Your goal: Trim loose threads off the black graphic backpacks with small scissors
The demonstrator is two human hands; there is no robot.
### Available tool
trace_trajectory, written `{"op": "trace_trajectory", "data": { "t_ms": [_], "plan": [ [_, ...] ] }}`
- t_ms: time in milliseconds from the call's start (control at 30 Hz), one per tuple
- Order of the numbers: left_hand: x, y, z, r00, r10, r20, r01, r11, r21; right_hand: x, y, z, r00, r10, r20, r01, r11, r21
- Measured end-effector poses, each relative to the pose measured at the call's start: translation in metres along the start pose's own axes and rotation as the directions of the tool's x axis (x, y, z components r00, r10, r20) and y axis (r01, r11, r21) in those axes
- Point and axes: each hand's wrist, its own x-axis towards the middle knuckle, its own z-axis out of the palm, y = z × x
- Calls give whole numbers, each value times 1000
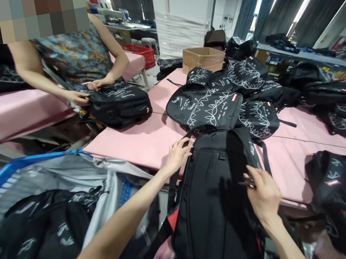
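Black backpack (217, 211) back-panel up at the near edge of the pink table (135, 143), steadied at its top by left hand (177, 155), fingers spread flat, right hand (263, 194) pinching small metal snips (247, 183) over its panel, seemingly for thread trimming.

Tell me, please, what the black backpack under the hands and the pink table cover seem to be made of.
The backpack looks like woven synthetic fabric, perhaps nylon or polyester: matte black, with a dotted, mesh-like padded back panel. The left hand rests on its top edge; the right hand holds a small, thin, metallic-looking tool against it. The table cover seems a smooth, matte pink sheet, cloth or non-woven; which one is unclear.
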Motion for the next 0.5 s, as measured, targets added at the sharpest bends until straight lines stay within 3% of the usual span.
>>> {"op": "trace_trajectory", "data": {
  "t_ms": [67,233,500],
  "plan": [
    [2,-7,6,999,35,-10,-33,994,101,14,-21,11,992,-68,106,74,996,-52],
    [10,-22,12,995,95,22,-96,993,72,51,-59,39,924,-169,342,205,976,-73],
    [12,-29,5,984,174,36,-175,985,13,96,-76,93,867,-238,437,296,953,-67]
  ]
}}
